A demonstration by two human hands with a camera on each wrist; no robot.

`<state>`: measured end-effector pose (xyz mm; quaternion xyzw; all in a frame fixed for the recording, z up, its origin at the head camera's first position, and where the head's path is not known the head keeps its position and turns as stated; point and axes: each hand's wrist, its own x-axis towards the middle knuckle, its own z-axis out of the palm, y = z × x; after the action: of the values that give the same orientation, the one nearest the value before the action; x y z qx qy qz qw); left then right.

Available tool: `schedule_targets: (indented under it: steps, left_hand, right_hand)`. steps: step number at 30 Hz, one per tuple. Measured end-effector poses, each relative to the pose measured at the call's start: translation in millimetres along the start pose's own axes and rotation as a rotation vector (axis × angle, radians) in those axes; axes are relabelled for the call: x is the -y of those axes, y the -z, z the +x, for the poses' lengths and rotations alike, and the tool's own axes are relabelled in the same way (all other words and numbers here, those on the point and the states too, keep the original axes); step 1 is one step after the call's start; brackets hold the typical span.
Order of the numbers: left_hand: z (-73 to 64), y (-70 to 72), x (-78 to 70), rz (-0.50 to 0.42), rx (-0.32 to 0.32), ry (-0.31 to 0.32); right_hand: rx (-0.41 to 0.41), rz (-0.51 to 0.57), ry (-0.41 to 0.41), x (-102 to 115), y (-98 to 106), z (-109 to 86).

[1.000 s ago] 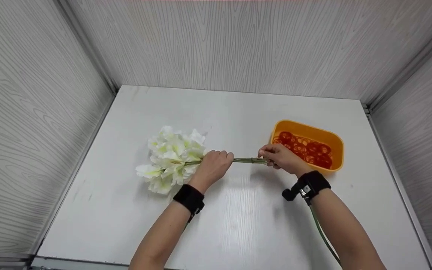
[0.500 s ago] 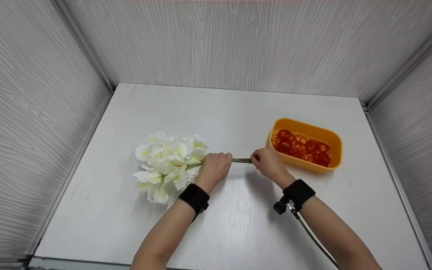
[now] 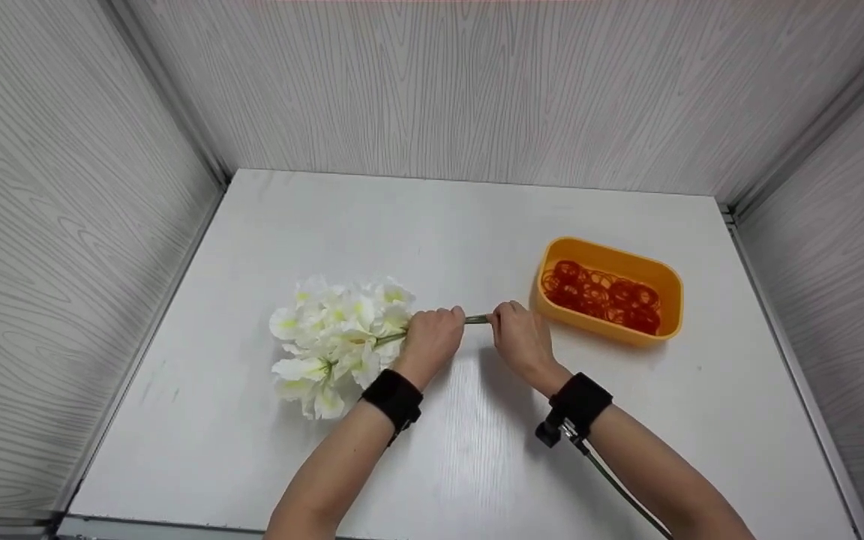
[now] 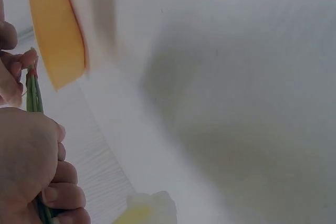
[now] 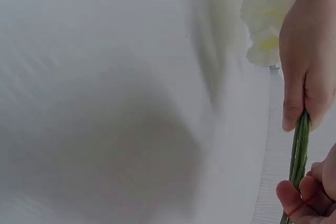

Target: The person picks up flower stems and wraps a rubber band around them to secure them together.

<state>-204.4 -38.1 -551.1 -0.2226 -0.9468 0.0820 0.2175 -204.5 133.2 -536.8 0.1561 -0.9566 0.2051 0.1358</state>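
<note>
Green stems [image 5: 300, 148] of white flowers [image 3: 342, 334] stretch over the worktop [image 3: 432, 225], blooms toward its left edge; the left hand [image 3: 432, 337] grips them with curled fingers, the right hand [image 3: 523, 341] pinches their bare end (a red band [image 5: 297, 209] crosses its fingers), and an orange-yellow box [image 3: 598, 325] of red loops [image 3: 603, 296] sits nearer the right edge

Petals of the flowers [image 3: 338, 330] I hold: white, flushed yellow-green toward the centres. Stems [image 5: 300, 148]: mid to dark green. Thin band [image 5: 296, 210] at my right hand [image 3: 523, 341]: red. Box [image 3: 597, 325]: plain yellow-orange; loops [image 3: 616, 300] inside it: deep orange-red. My wrist straps [image 3: 582, 403]: both black. Cable [image 3: 623, 491] on my right arm: green. Worktop [image 3: 432, 232]: white, faintly streaked. Walls [image 3: 432, 90]: pale grey, patterned with darker grey wood-grain lines.
</note>
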Motion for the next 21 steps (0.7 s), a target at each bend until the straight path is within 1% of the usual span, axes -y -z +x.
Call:
schedule_targets:
  steps: [2, 4, 7, 9, 11, 13, 16, 18, 19, 21]
  left_hand:
    - [-0.2, -1.1, 1.1, -0.026, -0.008, 0.032]
    - [0.0, -1.9, 2.5, -0.056, -0.024, 0.072]
    - [0.9, -3.3, 4.6, -0.084, -0.067, 0.123]
    - [1.9, -4.1, 6.3, -0.086, -0.105, 0.151]
    - [2.6, -5.3, 7.7, -0.076, -0.144, 0.168]
    - [3.2, -6.1, 8.8, -0.064, -0.181, 0.184]
    - [3.9, -6.2, 9.1, -0.057, -0.215, 0.201]
    - [4.3, -4.8, 8.8, -0.061, -0.214, 0.208]
    - [4.4, -4.1, 8.8, -0.065, -0.209, 0.209]
    - [4.4, -1.1, 9.7, -0.061, -0.178, 0.199]
  right_hand:
    - [0.014, -0.012, 0.059, -0.5, 0.2, -2.8]
    - [0.009, -0.019, 0.126, -1.8, 0.9, -5.5]
    - [-0.032, -0.019, 0.212, -4.5, 2.0, -8.5]
    - [-0.07, -0.008, 0.245, -6.0, 2.5, -9.7]
    - [-0.096, 0.015, 0.249, -7.4, 2.6, -10.6]
    - [-0.104, 0.06, 0.231, -7.7, 2.8, -11.4]
    - [-0.088, 0.142, 0.19, -7.0, 2.4, -11.3]
    - [-0.077, 0.188, 0.167, -6.0, 2.6, -10.7]
    - [-0.075, 0.193, 0.162, -6.0, 2.7, -10.6]
    - [-0.069, 0.18, 0.16, -8.1, 2.9, -11.0]
